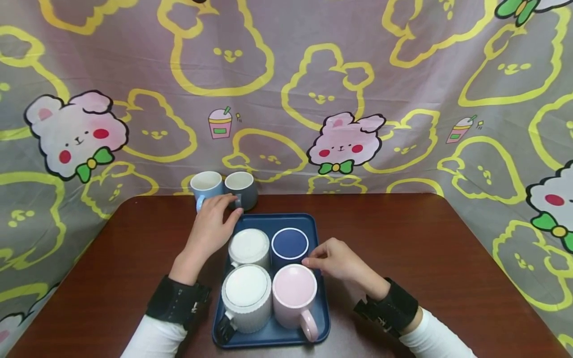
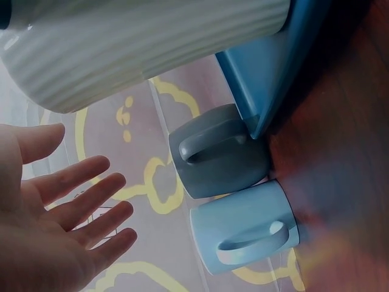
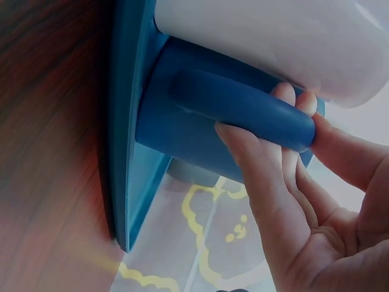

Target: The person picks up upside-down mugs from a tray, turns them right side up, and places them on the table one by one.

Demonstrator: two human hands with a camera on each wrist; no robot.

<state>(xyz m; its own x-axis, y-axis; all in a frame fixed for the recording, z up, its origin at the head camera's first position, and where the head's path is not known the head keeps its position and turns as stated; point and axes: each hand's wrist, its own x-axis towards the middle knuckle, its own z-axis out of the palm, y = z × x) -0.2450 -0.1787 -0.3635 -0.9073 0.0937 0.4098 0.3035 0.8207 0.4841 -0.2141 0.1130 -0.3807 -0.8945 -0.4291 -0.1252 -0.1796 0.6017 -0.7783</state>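
A blue tray [image 1: 323, 318] holds two white ribbed mugs [image 1: 248, 247] [image 1: 246, 293], a navy mug [image 1: 290, 243] and a pink mug [image 1: 294, 293]. My right hand [image 1: 313, 259] is at the tray's right side. In the right wrist view its fingers [image 3: 255, 164] curl round the navy mug's handle [image 3: 237, 106], thumb on the far side. My left hand [image 1: 228, 206] hovers behind the tray with fingers spread [image 2: 103, 194], holding nothing. It is close to a grey mug [image 1: 241, 188] [image 2: 219, 152] and a light blue mug [image 1: 207, 186] [image 2: 249, 231].
The tray sits mid-table on a dark wooden table [image 1: 425, 238]. A cartoon-print cloth [image 1: 313, 89] hangs close behind the table's far edge, right behind the two loose mugs. Bare wood lies left and right of the tray.
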